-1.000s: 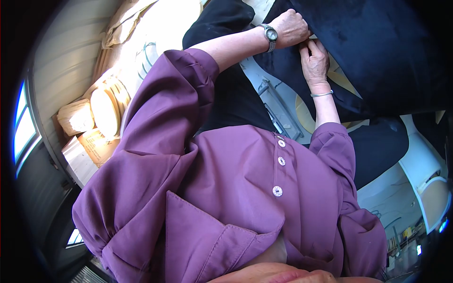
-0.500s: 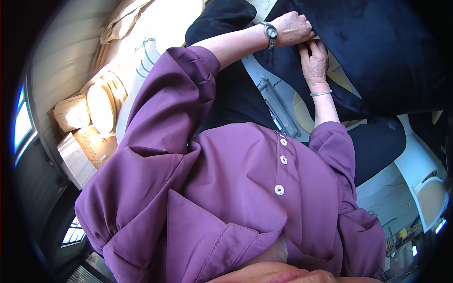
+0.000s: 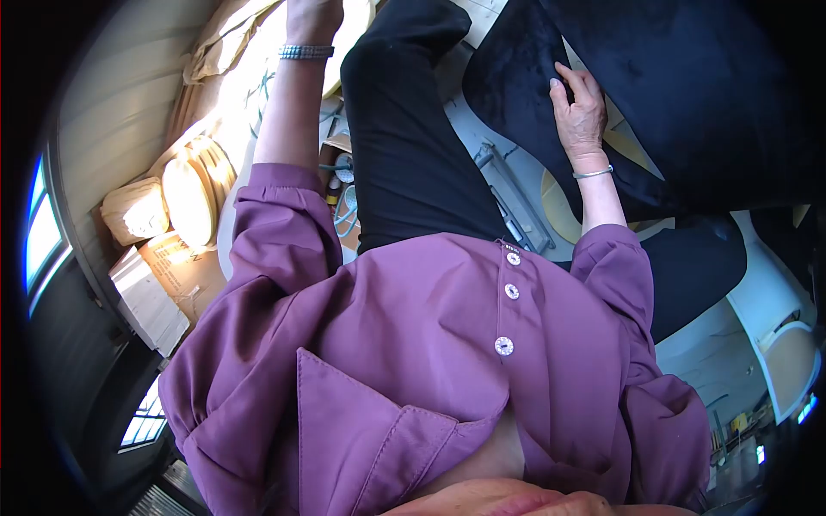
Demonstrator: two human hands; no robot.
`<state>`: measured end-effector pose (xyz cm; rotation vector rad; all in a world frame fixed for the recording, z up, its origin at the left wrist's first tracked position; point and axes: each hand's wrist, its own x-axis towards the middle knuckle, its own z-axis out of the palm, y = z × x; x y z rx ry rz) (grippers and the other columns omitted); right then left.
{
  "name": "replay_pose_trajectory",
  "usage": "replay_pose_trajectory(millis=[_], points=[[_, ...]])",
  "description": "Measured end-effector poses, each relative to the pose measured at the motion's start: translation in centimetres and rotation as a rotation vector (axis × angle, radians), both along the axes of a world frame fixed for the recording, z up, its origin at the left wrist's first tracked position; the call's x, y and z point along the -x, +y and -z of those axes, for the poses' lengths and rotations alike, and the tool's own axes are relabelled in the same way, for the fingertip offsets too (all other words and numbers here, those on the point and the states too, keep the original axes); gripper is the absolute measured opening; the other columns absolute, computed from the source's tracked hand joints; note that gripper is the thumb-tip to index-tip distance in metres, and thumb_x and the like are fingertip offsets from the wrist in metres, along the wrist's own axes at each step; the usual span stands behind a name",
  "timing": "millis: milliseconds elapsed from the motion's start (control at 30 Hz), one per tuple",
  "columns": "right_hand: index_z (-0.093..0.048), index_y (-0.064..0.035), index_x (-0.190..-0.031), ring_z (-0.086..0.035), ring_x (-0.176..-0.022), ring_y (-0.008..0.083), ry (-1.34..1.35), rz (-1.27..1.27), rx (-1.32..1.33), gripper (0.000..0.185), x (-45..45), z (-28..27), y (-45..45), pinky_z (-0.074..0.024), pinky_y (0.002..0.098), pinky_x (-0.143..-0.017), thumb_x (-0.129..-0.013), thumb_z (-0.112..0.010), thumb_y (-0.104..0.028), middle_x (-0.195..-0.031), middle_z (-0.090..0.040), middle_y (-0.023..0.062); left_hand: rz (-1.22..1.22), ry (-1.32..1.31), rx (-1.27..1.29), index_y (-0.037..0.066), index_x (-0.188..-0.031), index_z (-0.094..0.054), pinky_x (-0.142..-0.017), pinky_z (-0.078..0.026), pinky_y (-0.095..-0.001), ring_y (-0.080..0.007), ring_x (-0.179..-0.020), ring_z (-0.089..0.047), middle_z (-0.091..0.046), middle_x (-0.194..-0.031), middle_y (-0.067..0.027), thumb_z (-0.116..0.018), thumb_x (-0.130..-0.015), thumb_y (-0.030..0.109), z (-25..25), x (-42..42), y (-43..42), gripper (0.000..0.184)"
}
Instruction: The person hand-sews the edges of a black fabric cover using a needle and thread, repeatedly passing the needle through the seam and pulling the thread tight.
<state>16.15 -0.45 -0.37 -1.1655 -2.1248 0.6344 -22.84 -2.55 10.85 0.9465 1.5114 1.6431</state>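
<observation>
My right hand (image 3: 582, 116) lies on a dark, plush-looking cloth (image 3: 714, 95) spread over my lap, its thumb and index finger stretched out beside a long pointed gap in the cloth. Pale and yellowish surfaces show through that gap. At the top edge of the view, out to the left, is my left hand (image 3: 315, 15), cut off by the frame so that its fingers are hidden. A metal watch band (image 3: 305, 52) circles that wrist, and a thin bangle (image 3: 593, 172) the right one. Whether the left hand holds anything cannot be seen.
Left of me stand a cardboard box (image 3: 185, 271) and round, cream-coloured stacked pieces (image 3: 191, 199). Beside my leg a small open box holds bits and a blue-green cord (image 3: 348, 211). A grey metal bar (image 3: 516, 202) lies between my legs. A white curved chair-like piece (image 3: 774, 288) is at right.
My left hand has left the cloth near my right hand and swung far left to the frame's top edge. The right hand stays on the cloth, its fingers now straighter.
</observation>
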Motion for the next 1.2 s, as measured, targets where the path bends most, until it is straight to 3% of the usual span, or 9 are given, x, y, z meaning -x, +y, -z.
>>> replay_pose_trajectory(millis=[133,167,233,333,500,733,833,1133,1200], points=[[-0.076,-0.0127,-0.114,-0.067,-0.095,0.0286,-0.02,0.008,0.072,0.027,0.2,-0.6,0.2,-0.055,0.0405,-0.086,-0.089,-0.072,-0.02,-0.101,-0.069,0.0081,0.554,0.488,0.304,0.002,-0.108,-0.072,-0.069,-0.052,-0.0259,-0.0094,-0.074,-0.063,-0.071,-0.083,-0.0014,-0.068,-0.098,0.02,0.6,-9.8,2.6,0.021],[-0.076,-0.0125,-0.113,-0.068,-0.093,0.0281,-0.009,0.006,0.069,0.026,0.2,-0.4,0.3,-0.0554,0.0401,-0.085,-0.088,-0.073,-0.02,-0.099,-0.07,0.0081,0.699,0.544,0.214,0.002,-0.104,-0.073,-0.07,-0.053,-0.0278,-0.0108,-0.077,-0.066,-0.071,-0.079,-0.0029,-0.067,-0.098,0.019,2.2,-10.8,3.9,0.019],[-0.076,-0.0116,-0.111,-0.069,-0.086,0.026,0.017,0.007,0.084,0.025,0.3,-0.4,0.5,-0.0558,0.0383,-0.08,-0.088,-0.073,-0.02,-0.094,-0.071,0.0075,0.875,0.52,0.42,0.006,-0.102,-0.075,-0.07,-0.054,-0.0313,-0.0142,-0.076,-0.069,-0.073,-0.08,-0.0053,-0.068,-0.097,0.023,4.4,-12.8,6.6,0.019],[-0.077,-0.0095,-0.106,-0.068,-0.073,0.0208,0.073,0.04,0.15,0.021,0.4,-0.8,0.7,-0.0553,0.0341,-0.073,-0.089,-0.075,-0.021,-0.082,-0.071,0.0058,1.018,0.924,0.267,0.011,-0.102,-0.076,-0.07,-0.055,-0.0337,-0.0176,-0.075,-0.07,-0.075,-0.083,-0.0065,-0.068,-0.096,0.028,7.6,-13.6,10.2,0.02],[-0.078,-0.0066,-0.099,-0.064,-0.065,0.0123,0.16,0.109,0.294,0.019,0.7,-0.2,1.3,-0.0534,0.03,-0.066,-0.092,-0.077,-0.024,-0.072,-0.07,0.0021,1.133,0.847,0.267,0.013,-0.102,-0.076,-0.07,-0.055,-0.0349,-0.0189,-0.074,-0.069,-0.074,-0.086,-0.0059,-0.068,-0.095,0.031,9.0,-13.3,11.5,0.021],[-0.078,-0.0003,-0.097,-0.072,-0.081,0.0196,0.323,0.206,0.349,0.029,1.2,1.8,2.3,-0.0545,0.0332,-0.08,-0.093,-0.079,-0.028,-0.091,-0.079,0.0063,1.099,0.707,0.396,0.011,-0.103,-0.076,-0.07,-0.055,-0.0359,-0.0203,-0.077,-0.07,-0.074,-0.086,-0.0087,-0.067,-0.095,0.03,8.3,-13.2,11.0,0.023],[-0.078,-0.0009,-0.095,-0.072,-0.081,0.019,0.355,0.242,0.513,0.03,1.6,1.4,2.7,-0.0546,0.0331,-0.08,-0.093,-0.077,-0.031,-0.087,-0.078,0.0062,1.116,0.819,0.3,0.009,-0.103,-0.076,-0.071,-0.055,-0.0371,-0.0215,-0.078,-0.07,-0.074,-0.087,-0.0095,-0.067,-0.095,0.03,8.8,-13.2,11.3,0.024],[-0.077,-0.0001,-0.093,-0.072,-0.078,0.0194,0.356,0.257,0.522,0.031,1.8,1.3,2.6,-0.0544,0.0333,-0.079,-0.093,-0.077,-0.031,-0.085,-0.078,0.0055,1.169,0.797,0.33,0.007,-0.106,-0.076,-0.077,-0.056,-0.0387,-0.0259,-0.085,-0.073,-0.076,-0.093,-0.0117,-0.066,-0.094,0.024,8.2,-13.1,12.0,0.023],[-0.077,0.0003,-0.094,-0.072,-0.078,0.0202,0.343,0.251,0.537,0.031,1.7,1.4,2.8,-0.0543,0.0337,-0.079,-0.092,-0.078,-0.031,-0.086,-0.078,0.0061,1.194,0.829,0.232,0.007,-0.106,-0.077,-0.079,-0.057,-0.0386,-0.0269,-0.087,-0.073,-0.077,-0.095,-0.0117,-0.067,-0.093,0.022,8.9,-13.0,12.4,0.022]])
